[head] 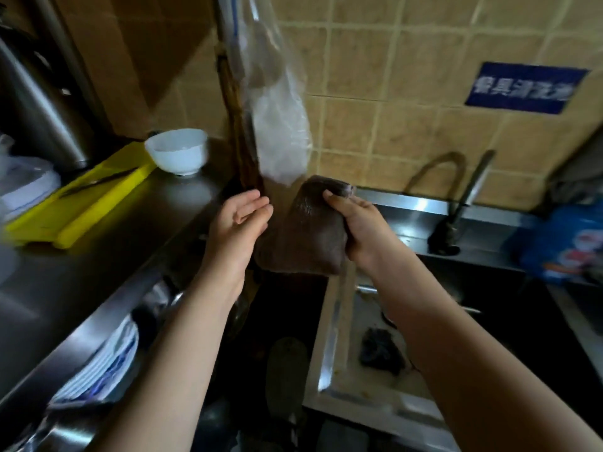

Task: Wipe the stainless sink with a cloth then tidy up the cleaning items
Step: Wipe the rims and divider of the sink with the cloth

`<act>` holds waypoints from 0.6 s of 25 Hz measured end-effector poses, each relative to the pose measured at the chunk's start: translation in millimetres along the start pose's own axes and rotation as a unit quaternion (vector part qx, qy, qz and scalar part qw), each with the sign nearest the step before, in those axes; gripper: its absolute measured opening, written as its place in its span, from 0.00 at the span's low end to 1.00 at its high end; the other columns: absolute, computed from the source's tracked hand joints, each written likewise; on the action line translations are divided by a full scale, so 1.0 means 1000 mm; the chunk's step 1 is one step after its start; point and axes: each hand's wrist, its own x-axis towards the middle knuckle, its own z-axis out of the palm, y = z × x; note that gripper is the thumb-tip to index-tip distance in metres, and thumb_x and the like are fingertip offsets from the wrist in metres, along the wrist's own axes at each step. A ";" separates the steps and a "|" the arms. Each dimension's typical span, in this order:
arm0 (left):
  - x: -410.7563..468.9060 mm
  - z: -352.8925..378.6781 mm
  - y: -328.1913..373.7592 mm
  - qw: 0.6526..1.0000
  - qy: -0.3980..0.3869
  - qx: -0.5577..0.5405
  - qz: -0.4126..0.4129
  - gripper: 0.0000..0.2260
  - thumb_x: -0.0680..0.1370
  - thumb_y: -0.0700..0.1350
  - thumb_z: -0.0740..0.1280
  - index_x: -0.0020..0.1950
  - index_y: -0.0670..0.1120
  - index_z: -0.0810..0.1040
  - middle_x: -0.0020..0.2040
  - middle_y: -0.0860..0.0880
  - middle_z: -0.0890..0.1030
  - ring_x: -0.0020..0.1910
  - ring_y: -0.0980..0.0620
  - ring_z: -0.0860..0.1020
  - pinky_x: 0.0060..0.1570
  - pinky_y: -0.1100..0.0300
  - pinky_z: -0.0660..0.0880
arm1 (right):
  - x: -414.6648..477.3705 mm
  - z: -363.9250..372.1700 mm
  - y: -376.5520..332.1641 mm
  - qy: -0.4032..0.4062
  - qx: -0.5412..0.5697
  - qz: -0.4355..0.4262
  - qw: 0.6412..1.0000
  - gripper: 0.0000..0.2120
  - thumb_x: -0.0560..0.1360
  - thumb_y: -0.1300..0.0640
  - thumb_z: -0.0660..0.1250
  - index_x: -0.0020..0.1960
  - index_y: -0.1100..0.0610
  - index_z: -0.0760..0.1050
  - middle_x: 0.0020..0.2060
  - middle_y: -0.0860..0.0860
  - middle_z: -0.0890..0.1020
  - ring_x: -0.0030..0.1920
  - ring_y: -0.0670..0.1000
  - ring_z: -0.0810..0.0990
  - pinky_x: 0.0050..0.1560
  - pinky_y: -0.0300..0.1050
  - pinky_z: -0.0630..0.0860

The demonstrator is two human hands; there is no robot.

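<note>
Cloth (303, 233), brown and bunched, is up in the air above the left rim of the sink (330, 337), with the right hand (359, 223) gripping its upper edge, thumb curled over it. The left hand (238, 220) is open just beside the cloth, fingers relaxed, holding nothing. Down in the sink lies a dark scrubber (380, 350). Left of the sink, a white bowl (177, 151) stands on the worktop (137, 230).

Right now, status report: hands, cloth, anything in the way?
Right hand grips brown cloth, held up near sink rim. Left hand open beside it. Plastic bag hangs just above; dark wad lies in sink.
</note>
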 end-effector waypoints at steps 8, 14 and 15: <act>-0.051 0.128 -0.050 0.988 -0.148 0.004 -0.043 0.11 0.75 0.36 0.65 0.54 0.48 0.74 0.52 0.49 0.79 0.57 0.52 0.76 0.62 0.54 0.71 | -0.065 -0.144 -0.027 0.135 0.020 -0.022 0.990 0.03 0.73 0.59 0.67 0.46 0.58 0.79 0.38 0.55 0.84 0.37 0.52 0.84 0.39 0.46 0.81; -0.122 0.242 -0.109 0.978 -0.190 0.032 -0.077 0.11 0.74 0.38 0.67 0.51 0.54 0.76 0.52 0.53 0.80 0.56 0.55 0.78 0.61 0.53 0.72 | -0.120 -0.284 -0.048 0.222 0.047 -0.024 0.974 0.10 0.73 0.56 0.69 0.50 0.61 0.78 0.46 0.60 0.83 0.44 0.56 0.83 0.49 0.52 0.80; -0.135 0.258 -0.119 0.978 -0.186 0.029 -0.085 0.11 0.74 0.38 0.67 0.51 0.53 0.76 0.52 0.52 0.80 0.55 0.55 0.78 0.61 0.53 0.72 | -0.128 -0.306 -0.049 0.236 0.039 -0.019 0.971 0.11 0.72 0.55 0.69 0.50 0.62 0.79 0.47 0.61 0.83 0.46 0.58 0.83 0.51 0.53 0.79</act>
